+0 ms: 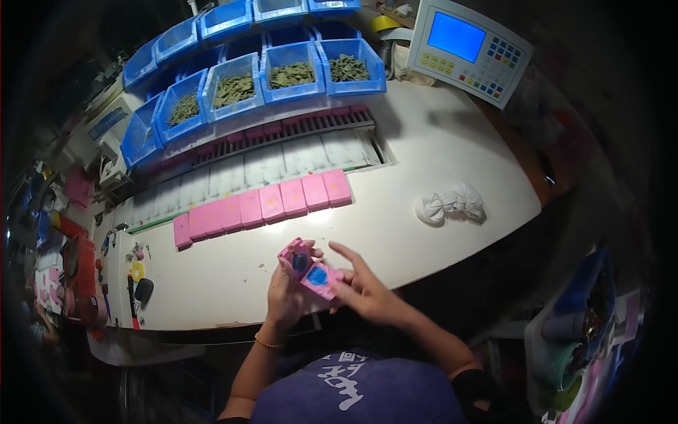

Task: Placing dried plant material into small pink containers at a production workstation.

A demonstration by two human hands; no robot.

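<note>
The left hand [284, 291] and right hand [364, 292] each grip half of an opened pink mould [320, 284] over the tabletop [240, 279]; it looks light and rubbery, best held by its outer edges. Beyond lie pink blocks [271, 202], then blue bins [296, 90].

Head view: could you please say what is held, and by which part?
The left grip holds a pink piece by its sides; the right grip holds another pink piece by its right edge.
</note>
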